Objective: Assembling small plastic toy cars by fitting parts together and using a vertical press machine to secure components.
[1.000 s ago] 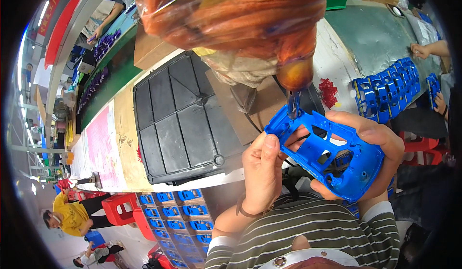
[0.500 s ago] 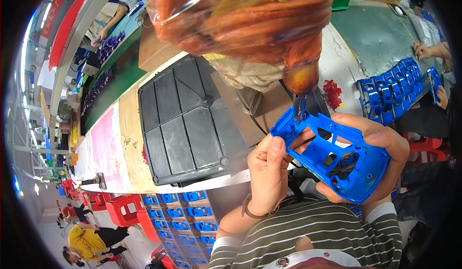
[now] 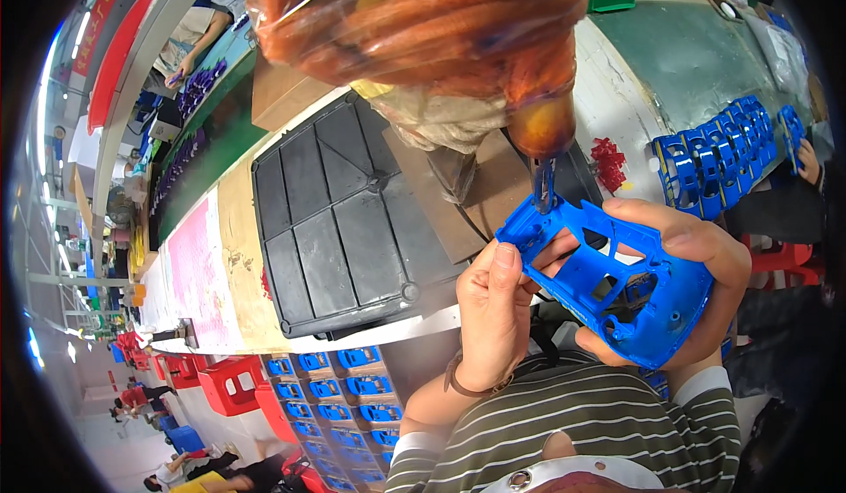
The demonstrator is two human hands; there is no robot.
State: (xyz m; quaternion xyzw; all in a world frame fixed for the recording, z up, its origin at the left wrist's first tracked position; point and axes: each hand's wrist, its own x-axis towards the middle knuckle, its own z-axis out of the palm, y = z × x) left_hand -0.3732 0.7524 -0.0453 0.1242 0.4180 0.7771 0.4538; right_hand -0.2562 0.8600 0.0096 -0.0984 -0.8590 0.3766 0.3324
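Both of my hands hold a blue plastic toy car body shell, its hollow inside facing up, with window openings through it. My left hand pinches the far left end between thumb and fingers. Around the near right end curls my right hand, thumb along the upper edge and fingers underneath. A slim metal tip comes down to the shell's far left corner from a large fixture wrapped in orange cloth and clear plastic. Whether the tip presses on the plastic or hangs just inside the corner, I cannot tell.
A black plastic lid or crate base lies on the bench to the left. Small red pieces and a row of blue car shells are to the right, near a co-worker's hand. Racked blue shells stand below the bench.
My hands and the shell keep almost the same place under the tip. One co-worker's hand at the far right has left view. People in the lower left background have shifted.
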